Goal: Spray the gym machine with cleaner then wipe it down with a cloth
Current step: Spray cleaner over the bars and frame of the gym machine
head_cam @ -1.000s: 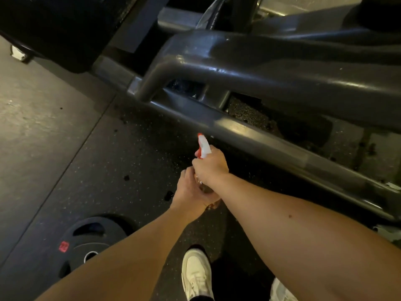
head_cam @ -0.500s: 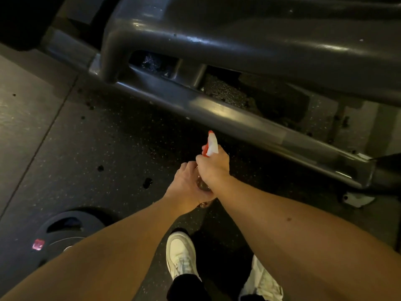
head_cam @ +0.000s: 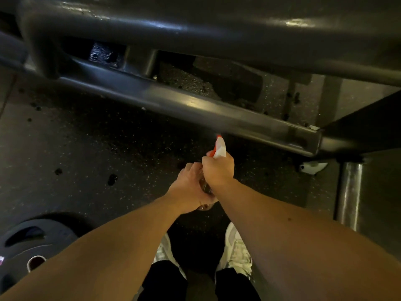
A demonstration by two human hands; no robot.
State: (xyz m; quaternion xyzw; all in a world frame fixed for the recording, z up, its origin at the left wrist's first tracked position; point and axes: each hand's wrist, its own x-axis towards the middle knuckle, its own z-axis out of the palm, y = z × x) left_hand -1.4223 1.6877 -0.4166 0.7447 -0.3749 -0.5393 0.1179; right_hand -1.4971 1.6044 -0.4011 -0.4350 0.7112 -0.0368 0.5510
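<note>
Spray bottle [head_cam: 219, 149] held low over the floor [head_cam: 86, 144], between the person's feet and the gym machine [head_cam: 282, 40]. Nozzle aimed at the lower bar [head_cam: 195, 107], close to it but apart. Judged step: spraying. Wiping not yet begun, no cloth in view.

Nearest: two white shoes [head_cam: 236, 246], planted side by side just behind the hands. Weight plate [head_cam: 32, 240] flat on the floor at the near left edge of view, a trip hazard for any step to the left. Dark, wet-looking spots [head_cam: 112, 179] scattered on the floor left of the hands, likely slippery underfoot if added to by overspray.

Middle: left hand [head_cam: 186, 190] curled round the bottle's body from below. Right hand [head_cam: 218, 170] wrapped round the neck, fingers on the far side, probably at the trigger, though hidden. Possible faults:
- bottle slipping from wet fingers
- mist missing the narrow bar and landing on the floor beyond
- knuckles knocking the bar's near edge on a closer reach

Farther: lower bar running from far left to a joint at the right, glossy, wet or dry not discernible. Open floor to the left of the hands for sideways travel. To the right, an upright post [head_cam: 347, 192] and a small white piece [head_cam: 312, 167] on the floor, narrowing the room.

Farthest: thick upper bar [head_cam: 195, 25] overhanging, with a gap between the two bars. Head clearance to be minded when leaning in.
</note>
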